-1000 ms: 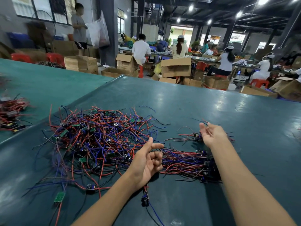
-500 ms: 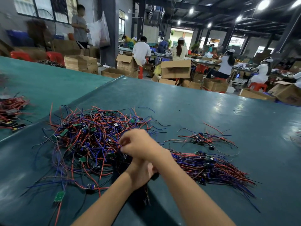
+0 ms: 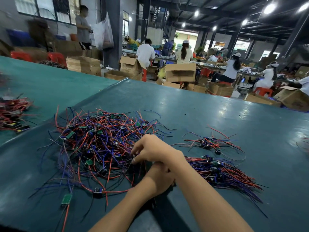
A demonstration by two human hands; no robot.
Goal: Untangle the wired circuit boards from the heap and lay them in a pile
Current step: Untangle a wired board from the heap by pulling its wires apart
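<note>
I think this is the pick-one-out step. The heap point(image 3: 100, 141) of red, blue and black wires with little green boards sits on the green table point(image 3: 217, 111). The right hand point(image 3: 150, 152) reaches to the near right edge of the heap. Its fingers point(image 3: 138, 148) are bent, and the tips pinch something small and dark there. I take it for one wired board point(image 3: 133, 156), but it is too small to be sure.

The right arm crosses over the left one. The left hand point(image 3: 160, 179) lies just right of the heap, close under the right wrist. Its fingers are hidden, so I cannot tell if they hold anything.

The tidy pile point(image 3: 224, 173) lies to the right of the heap, its wires all running one way. A small loose bunch point(image 3: 207, 143) lies right of the heap too, farther from me than the pile.

Next I would lift the pinched piece slowly, up and away from the heap. Its wires are likely looped through others, so a hard pull could drag the heap along. The left hand may need to press the heap down. Then the piece goes on the pile.
</note>
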